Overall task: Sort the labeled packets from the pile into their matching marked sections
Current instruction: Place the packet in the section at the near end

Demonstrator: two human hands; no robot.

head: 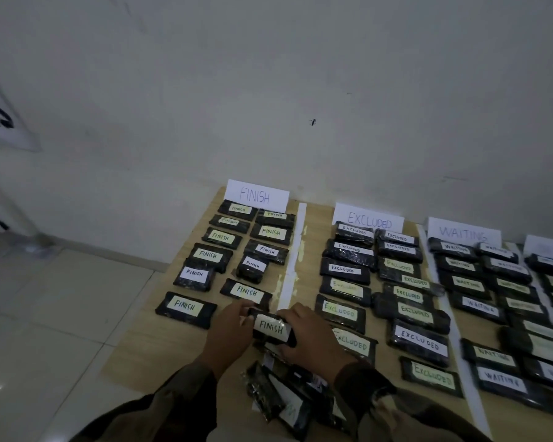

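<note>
Nearest the person in the column under the FINISH sign: one FINISH packet; left hand pinches one end, right hand grips the other.

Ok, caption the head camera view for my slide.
Left hand and right hand hold a FINISH packet at the near end of the FINISH section.

The packet I held was wrapped in glossy, crinkled clear plastic film over dark contents; its label was matt white paper. The board beneath showed a pale wood grain, smooth and matt. The section cards were plain matt white paper. The floor tiles were smooth and glossy. My sleeves were matt cloth.
</note>
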